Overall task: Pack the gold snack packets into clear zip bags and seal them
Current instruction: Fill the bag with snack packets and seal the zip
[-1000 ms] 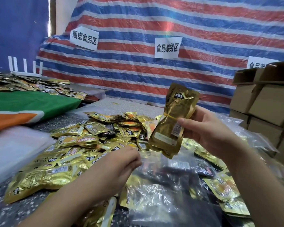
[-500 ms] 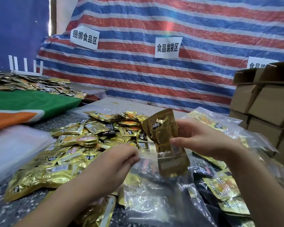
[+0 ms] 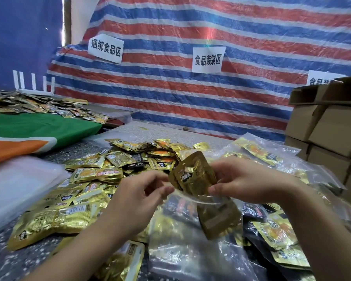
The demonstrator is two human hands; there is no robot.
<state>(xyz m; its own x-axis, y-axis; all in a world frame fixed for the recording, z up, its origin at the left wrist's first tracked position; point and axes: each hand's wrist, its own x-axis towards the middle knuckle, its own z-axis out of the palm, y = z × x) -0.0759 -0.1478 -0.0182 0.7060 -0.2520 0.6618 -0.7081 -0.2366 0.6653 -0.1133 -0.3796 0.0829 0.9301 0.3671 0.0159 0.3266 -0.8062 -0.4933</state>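
A bundle of gold snack packets [image 3: 193, 175] stands halfway inside a clear zip bag [image 3: 193, 250], its lower half showing through the plastic. My right hand [image 3: 245, 179] holds the bundle and the bag's right rim with curled fingers. My left hand [image 3: 136, 197] pinches the left rim of the bag's mouth between thumb and fingers. A heap of loose gold packets [image 3: 93, 179] covers the speckled table [image 3: 0, 260] to the left and behind my hands.
Filled clear bags of packets [image 3: 272, 157] lie to the right. Cardboard boxes [image 3: 332, 128] stack at the far right. A white plastic lid or tray [image 3: 18, 183] sits left, beyond it a green and orange cloth [image 3: 39, 130] with more packets. A striped tarp hangs behind.
My right hand has brought the gold bundle down from mid-air into the mouth of the clear bag. My left hand rose slightly, keeping the bag's rim pulled apart.
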